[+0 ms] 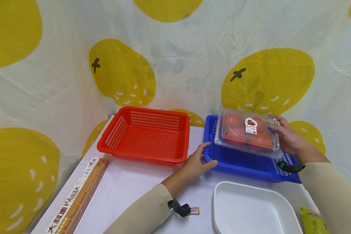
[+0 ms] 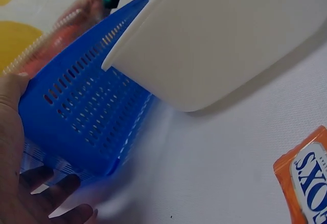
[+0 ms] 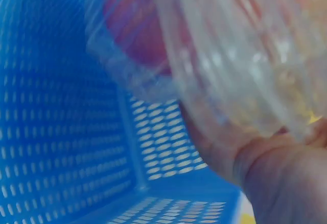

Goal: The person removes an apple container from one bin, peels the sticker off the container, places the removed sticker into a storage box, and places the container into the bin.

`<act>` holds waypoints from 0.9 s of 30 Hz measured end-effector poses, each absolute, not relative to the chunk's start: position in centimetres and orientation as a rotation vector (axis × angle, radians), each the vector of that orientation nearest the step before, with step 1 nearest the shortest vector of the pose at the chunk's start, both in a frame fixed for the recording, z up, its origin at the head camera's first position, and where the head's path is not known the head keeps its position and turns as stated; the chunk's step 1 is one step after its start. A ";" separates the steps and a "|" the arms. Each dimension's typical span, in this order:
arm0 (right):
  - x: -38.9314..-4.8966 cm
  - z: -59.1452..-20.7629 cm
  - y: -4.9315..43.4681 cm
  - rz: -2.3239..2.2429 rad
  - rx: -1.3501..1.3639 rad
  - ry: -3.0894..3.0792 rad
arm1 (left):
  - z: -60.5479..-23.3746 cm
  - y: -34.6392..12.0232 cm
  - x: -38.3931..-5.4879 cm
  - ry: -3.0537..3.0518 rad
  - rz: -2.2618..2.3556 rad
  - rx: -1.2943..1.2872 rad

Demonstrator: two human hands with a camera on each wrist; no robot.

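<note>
clear plastic clamshell of tomatoes point(image 1: 247, 134), one count, held in my right hand point(image 1: 289, 138) at its far end, fingers curled over the edge, the pack tilted across the top of the blue basket point(image 1: 240, 164) and not yet down inside it. contents: red tomatoes, about four as far as the lid lets me count, with one small fruit label on top. handling, by my judgement: thin shell, light in itself but weighted by the fruit, likely to flex and pop open if squeezed at the middle; smooth and a little slippery; fruit bruises, so no dropping. best hold is at the short ends or under the base, where the rim is stiffest. my left hand point(image 1: 197, 164) rests on the blue basket's near left corner, thumb over the rim and fingers fairly straight along the wall, steadying it. baskets: two, one blue, one red point(image 1: 146, 135), the red one just left of the blue and holding nothing i can see. white tray point(image 1: 251, 208): one, near me, just in front of the blue basket. pasta box point(image 1: 79, 198): one, long, at the left table edge. small orange packet point(image 1: 194, 211): one, by my left wrist. yellow packet point(image 1: 313, 222): one, lower right, partly cut off.
</note>
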State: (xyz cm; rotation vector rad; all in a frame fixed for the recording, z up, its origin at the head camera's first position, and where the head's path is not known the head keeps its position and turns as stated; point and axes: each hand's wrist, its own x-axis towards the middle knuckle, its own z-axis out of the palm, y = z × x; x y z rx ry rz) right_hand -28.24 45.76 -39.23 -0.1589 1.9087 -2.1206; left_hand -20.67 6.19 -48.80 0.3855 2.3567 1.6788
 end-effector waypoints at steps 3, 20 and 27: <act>-27.3 -37.4 45.7 -2.172 -0.204 1.888 | -48.5 6.3 -20.6 2.357 1.669 0.363; -18.4 -31.3 44.0 -2.244 -0.209 1.651 | -42.5 4.7 -16.9 2.359 1.826 0.492; -15.2 -32.5 41.4 -2.256 -0.249 1.553 | -39.2 2.3 -16.7 2.155 2.057 0.722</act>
